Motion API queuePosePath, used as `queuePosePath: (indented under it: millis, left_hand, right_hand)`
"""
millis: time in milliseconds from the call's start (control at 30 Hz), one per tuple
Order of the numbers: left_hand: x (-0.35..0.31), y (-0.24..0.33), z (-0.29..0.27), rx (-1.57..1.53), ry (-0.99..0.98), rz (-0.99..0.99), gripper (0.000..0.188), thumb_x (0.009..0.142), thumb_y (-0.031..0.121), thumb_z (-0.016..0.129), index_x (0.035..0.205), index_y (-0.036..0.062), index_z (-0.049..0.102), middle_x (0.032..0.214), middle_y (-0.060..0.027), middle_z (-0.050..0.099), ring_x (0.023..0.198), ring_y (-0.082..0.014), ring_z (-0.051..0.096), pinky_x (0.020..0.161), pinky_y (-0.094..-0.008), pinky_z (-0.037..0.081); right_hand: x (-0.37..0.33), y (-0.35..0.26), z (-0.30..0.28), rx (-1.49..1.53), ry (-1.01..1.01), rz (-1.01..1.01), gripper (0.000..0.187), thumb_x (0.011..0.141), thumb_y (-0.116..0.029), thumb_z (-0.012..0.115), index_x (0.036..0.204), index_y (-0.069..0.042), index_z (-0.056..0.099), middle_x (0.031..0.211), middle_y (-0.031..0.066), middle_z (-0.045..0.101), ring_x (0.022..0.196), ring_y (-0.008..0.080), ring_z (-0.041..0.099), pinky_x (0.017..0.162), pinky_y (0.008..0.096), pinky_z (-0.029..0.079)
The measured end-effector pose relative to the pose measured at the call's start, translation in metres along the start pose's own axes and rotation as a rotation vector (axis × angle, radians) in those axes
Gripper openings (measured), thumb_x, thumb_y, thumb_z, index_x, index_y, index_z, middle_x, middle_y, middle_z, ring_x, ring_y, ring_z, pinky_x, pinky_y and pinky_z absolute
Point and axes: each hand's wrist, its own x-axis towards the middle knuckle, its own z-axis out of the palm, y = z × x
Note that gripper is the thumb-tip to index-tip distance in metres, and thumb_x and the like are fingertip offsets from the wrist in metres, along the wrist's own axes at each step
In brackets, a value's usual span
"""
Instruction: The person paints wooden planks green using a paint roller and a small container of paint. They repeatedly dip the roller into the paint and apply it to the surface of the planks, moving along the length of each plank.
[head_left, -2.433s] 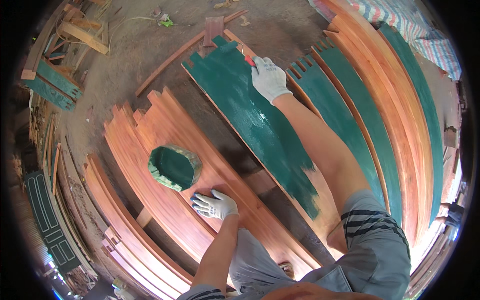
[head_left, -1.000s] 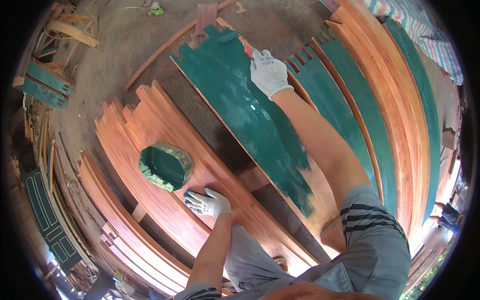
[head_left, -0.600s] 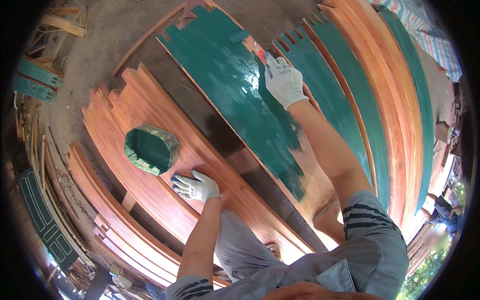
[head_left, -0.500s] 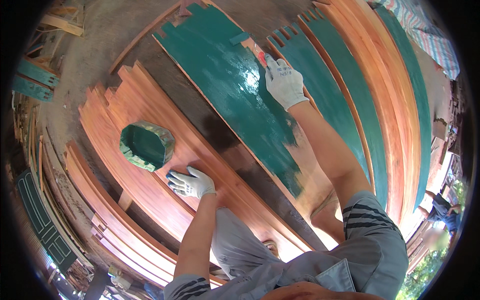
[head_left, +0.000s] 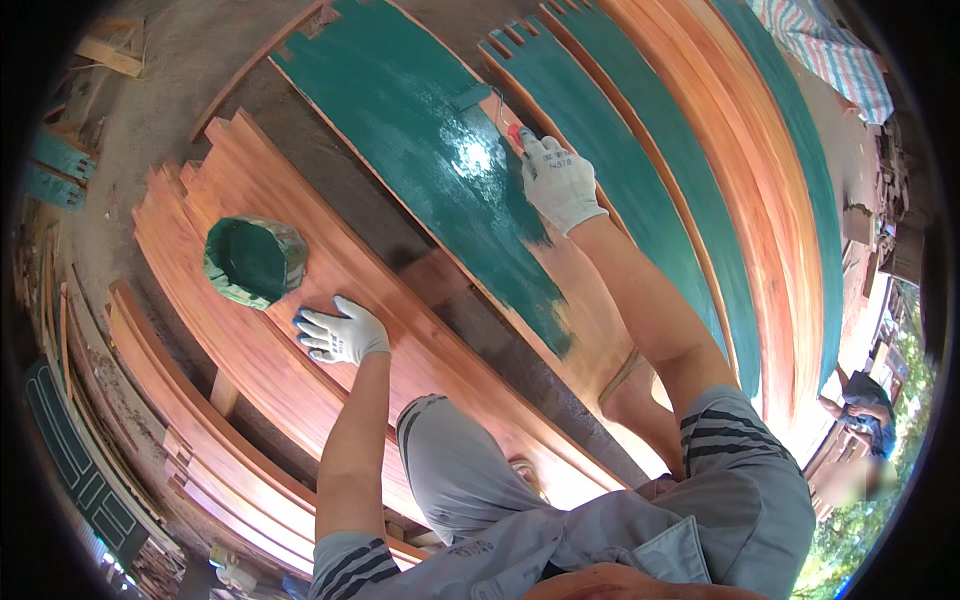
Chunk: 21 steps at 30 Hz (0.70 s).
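Note:
My right hand [head_left: 563, 184], in a white work glove, is closed round the handle of a small paint roller [head_left: 474, 97] with a red part at the handle's front. The roller's green cover lies near the right edge of a long wooden board [head_left: 400, 110]. Wet green paint covers most of this board; bare wood shows along its right edge and nearer end. My left hand [head_left: 345, 332], also gloved, rests with fingers spread on a bare reddish-brown plank [head_left: 330, 255]. Just beyond it, a many-sided tub [head_left: 290, 262] of green paint stands on the planks.
More green-painted boards [head_left: 640, 190] and bare planks [head_left: 770, 230] lie to the right. A striped sheet [head_left: 830, 60] is at the far right. Dark green panels [head_left: 85, 470] stand at the left. Another person [head_left: 868, 410] is at the right edge.
The roller and my right hand have come back toward me along the board's right edge. My left hand stays on the plank beside the tub. The whole view has shifted slightly.

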Motion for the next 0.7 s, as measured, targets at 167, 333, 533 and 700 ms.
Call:
queuePosePath:
  millis: [167, 333, 533, 700]
  left_hand:
    - [0.002, 0.002, 0.001, -0.072, -0.037, -0.026, 0.077, 0.104, 0.057, 0.046, 0.162, 0.0075, 0.035, 0.170, -0.0181, 0.030, 0.155, -0.0463, 0.028, 0.121, -0.0654, 0.019]
    - [0.002, 0.007, -0.007, -0.103, -0.081, -0.027, 0.079, 0.104, 0.059, 0.043, 0.162, 0.0072, 0.034, 0.171, -0.0174, 0.028, 0.155, -0.0465, 0.026, 0.121, -0.0670, 0.017]
    - [0.005, 0.006, -0.004, -0.153, -0.081, -0.027, 0.081, 0.104, 0.061, 0.041, 0.163, 0.0062, 0.032, 0.171, -0.0173, 0.027, 0.156, -0.0453, 0.024, 0.123, -0.0674, 0.015]
    - [0.005, 0.009, -0.001, -0.188, -0.045, -0.024, 0.081, 0.103, 0.061, 0.045, 0.162, 0.0061, 0.034, 0.170, -0.0173, 0.031, 0.155, -0.0472, 0.026, 0.123, -0.0673, 0.014]
  right_hand:
    - [-0.045, 0.020, -0.005, -0.034, 0.026, -0.040, 0.039, 0.099, -0.026, 0.059, 0.136, -0.013, 0.062, 0.096, 0.0059, 0.065, 0.081, 0.0250, 0.072, 0.061, 0.0422, 0.055]
    - [-0.087, 0.032, -0.014, -0.076, -0.048, 0.001, 0.036, 0.100, -0.027, 0.056, 0.133, -0.014, 0.062, 0.097, 0.0059, 0.066, 0.084, 0.0251, 0.072, 0.062, 0.0431, 0.055]
    - [-0.150, 0.056, -0.019, -0.084, -0.104, 0.000, 0.029, 0.103, -0.025, 0.052, 0.128, -0.015, 0.062, 0.097, 0.0074, 0.066, 0.080, 0.0259, 0.072, 0.061, 0.0450, 0.054]
    - [-0.210, 0.079, -0.025, -0.142, -0.109, 0.010, 0.031, 0.104, -0.024, 0.050, 0.133, -0.016, 0.059, 0.098, 0.0078, 0.066, 0.078, 0.0267, 0.072, 0.060, 0.0453, 0.053]
